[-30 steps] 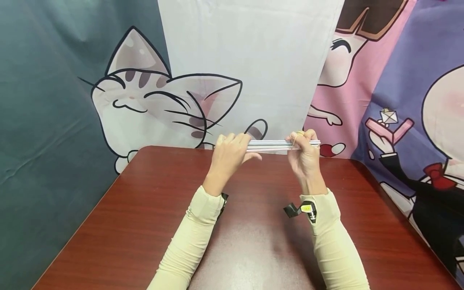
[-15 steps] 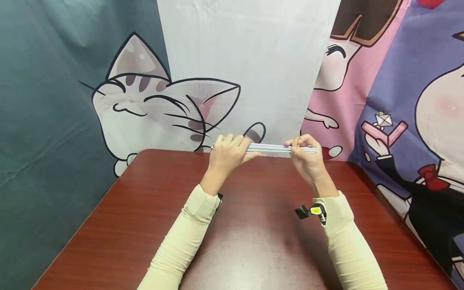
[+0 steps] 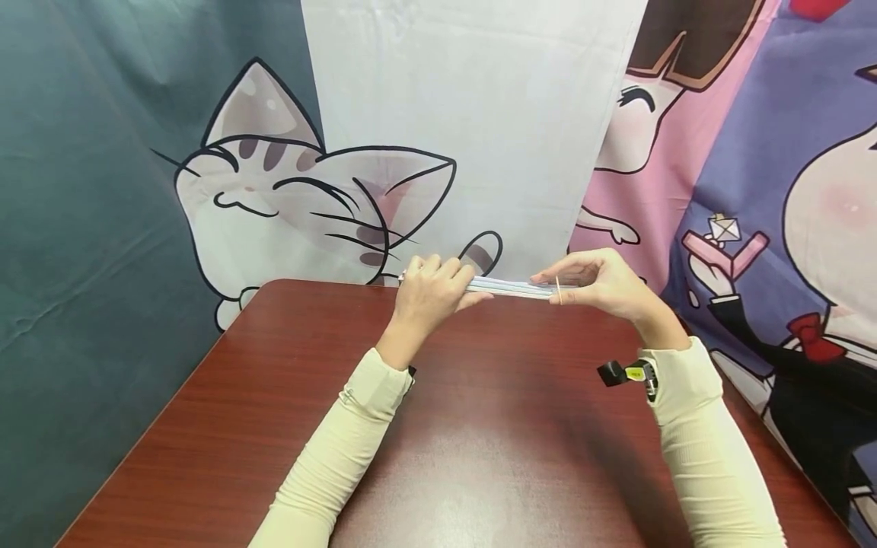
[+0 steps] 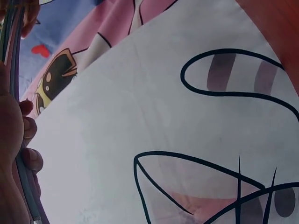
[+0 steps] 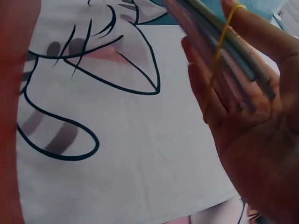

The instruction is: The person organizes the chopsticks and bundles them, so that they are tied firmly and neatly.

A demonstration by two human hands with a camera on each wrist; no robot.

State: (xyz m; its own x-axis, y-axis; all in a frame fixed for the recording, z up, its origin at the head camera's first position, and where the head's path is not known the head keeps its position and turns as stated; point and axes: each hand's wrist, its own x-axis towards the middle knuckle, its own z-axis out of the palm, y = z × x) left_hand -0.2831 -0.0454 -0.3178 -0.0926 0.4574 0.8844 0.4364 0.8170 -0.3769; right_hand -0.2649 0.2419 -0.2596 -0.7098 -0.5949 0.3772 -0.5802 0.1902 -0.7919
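Observation:
My left hand (image 3: 434, 293) grips a bundle of slim, pale-coloured sticks that look like pencils (image 3: 507, 286), held level above the table's far edge. In the left wrist view its fingers (image 4: 32, 159) curl round the bundle (image 4: 14, 60), and one end shows a silvery tip. At the other end is my right hand (image 3: 603, 283), thumb and fingers spread to either side of the pencils. A yellow rubber band (image 5: 218, 51) is stretched from the thumb (image 5: 261, 30) to the fingers and passes across the bundle. The pencil ends point into the right palm (image 5: 252, 149).
Below the hands lies a reddish-brown wooden table (image 3: 466, 426). A printed cloth backdrop (image 3: 479, 114) with cartoon figures hangs behind it. Each wrist wears a small black camera mount, such as the right one (image 3: 626, 373).
My right hand has moved outward to the right, and its fingers have straightened and spread, stretching the rubber band across the pencils. The left hand keeps its grip, almost still.

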